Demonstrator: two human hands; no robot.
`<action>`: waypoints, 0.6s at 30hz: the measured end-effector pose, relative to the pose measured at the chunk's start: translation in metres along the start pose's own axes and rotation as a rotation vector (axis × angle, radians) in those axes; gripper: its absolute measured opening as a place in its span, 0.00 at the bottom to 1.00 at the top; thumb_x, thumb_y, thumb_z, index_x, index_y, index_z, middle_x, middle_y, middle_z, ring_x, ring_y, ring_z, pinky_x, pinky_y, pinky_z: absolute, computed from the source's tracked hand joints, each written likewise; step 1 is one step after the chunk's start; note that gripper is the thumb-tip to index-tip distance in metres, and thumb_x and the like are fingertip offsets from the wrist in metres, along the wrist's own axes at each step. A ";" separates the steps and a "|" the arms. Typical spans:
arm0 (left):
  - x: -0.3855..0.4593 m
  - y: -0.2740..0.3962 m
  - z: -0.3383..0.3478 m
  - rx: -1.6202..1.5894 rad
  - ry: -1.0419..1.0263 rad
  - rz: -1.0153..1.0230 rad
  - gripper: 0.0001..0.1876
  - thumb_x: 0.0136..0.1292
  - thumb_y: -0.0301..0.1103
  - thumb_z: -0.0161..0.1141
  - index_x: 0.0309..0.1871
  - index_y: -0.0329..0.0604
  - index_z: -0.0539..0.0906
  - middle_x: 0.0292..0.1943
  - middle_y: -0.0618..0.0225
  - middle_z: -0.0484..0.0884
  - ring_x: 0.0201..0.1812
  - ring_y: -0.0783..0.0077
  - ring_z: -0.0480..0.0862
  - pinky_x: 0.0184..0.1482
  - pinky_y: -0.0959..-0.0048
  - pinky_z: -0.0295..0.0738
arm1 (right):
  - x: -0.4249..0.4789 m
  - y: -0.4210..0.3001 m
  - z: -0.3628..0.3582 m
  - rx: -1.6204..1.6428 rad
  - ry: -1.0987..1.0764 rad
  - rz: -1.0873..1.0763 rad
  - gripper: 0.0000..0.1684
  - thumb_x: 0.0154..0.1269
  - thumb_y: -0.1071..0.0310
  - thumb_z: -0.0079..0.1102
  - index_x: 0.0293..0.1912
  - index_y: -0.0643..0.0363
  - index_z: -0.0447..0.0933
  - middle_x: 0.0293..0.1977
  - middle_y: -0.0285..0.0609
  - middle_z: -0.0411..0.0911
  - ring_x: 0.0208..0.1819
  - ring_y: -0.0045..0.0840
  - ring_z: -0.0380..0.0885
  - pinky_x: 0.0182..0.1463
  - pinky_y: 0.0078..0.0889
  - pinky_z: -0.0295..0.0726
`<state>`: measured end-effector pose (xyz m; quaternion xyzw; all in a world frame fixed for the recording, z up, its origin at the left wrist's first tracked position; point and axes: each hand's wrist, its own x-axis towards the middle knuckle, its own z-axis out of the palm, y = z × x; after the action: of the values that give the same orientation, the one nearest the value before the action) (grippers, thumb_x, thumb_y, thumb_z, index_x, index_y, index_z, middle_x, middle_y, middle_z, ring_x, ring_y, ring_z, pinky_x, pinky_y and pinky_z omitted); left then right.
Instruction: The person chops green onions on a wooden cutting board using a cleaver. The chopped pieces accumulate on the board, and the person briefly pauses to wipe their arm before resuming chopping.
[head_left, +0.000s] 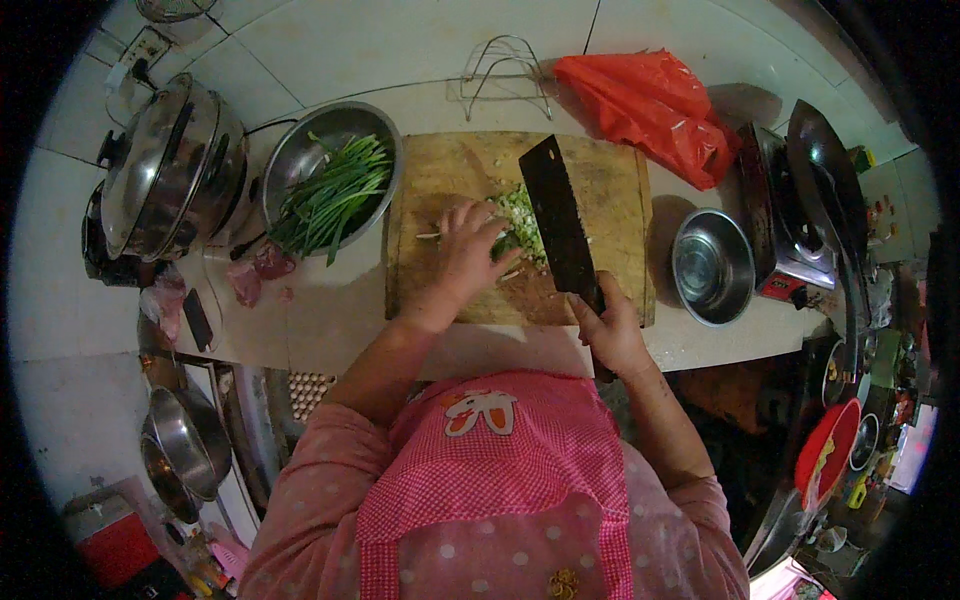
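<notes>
My right hand (616, 330) grips the handle of a dark, wide-bladed cleaver (559, 217). Its blade points away from me over the right half of a wooden cutting board (427, 169). Between the blade and my left hand lies a pile of chopped green-and-white scallions or chives (523, 217). My left hand (471, 244) rests at the pile's left side, fingers curved and thumb apart, with some green under it. What its fingers hold is partly hidden. A thin white stalk piece (427, 235) pokes out to its left.
Left of the board, a steel bowl (296, 150) holds long green stalks (334, 195); raw meat pieces (246, 282) and a lidded steamer pot (161, 176) lie beyond. To the right are an empty metal basin (712, 266), a gas stove (795, 274) with a wok (814, 150), and a red plastic bag (652, 105).
</notes>
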<state>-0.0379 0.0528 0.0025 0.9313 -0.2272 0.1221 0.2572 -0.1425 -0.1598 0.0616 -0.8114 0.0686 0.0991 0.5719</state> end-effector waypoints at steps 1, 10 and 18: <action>-0.001 0.009 0.000 0.036 -0.059 0.004 0.16 0.54 0.39 0.66 0.43 0.39 0.82 0.55 0.60 0.71 0.62 0.53 0.63 0.63 0.50 0.55 | 0.000 -0.001 0.000 -0.014 -0.003 -0.007 0.13 0.65 0.68 0.57 0.46 0.60 0.67 0.20 0.38 0.72 0.17 0.19 0.71 0.19 0.25 0.70; -0.001 0.009 0.007 -0.115 0.052 -0.168 0.06 0.50 0.30 0.66 0.32 0.42 0.85 0.45 0.68 0.77 0.52 0.59 0.71 0.54 0.54 0.61 | 0.000 -0.004 0.000 0.038 0.026 -0.034 0.12 0.65 0.69 0.58 0.45 0.60 0.67 0.20 0.35 0.70 0.17 0.15 0.69 0.19 0.22 0.69; -0.002 -0.013 -0.030 -0.114 -0.091 -0.231 0.10 0.46 0.32 0.72 0.31 0.41 0.83 0.40 0.62 0.79 0.48 0.56 0.73 0.53 0.59 0.67 | -0.003 -0.002 -0.001 -0.014 0.019 -0.027 0.11 0.63 0.70 0.57 0.42 0.61 0.67 0.20 0.42 0.75 0.18 0.23 0.75 0.22 0.28 0.72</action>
<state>-0.0367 0.0799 0.0216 0.9396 -0.1365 0.0360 0.3117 -0.1450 -0.1601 0.0644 -0.8173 0.0624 0.0843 0.5666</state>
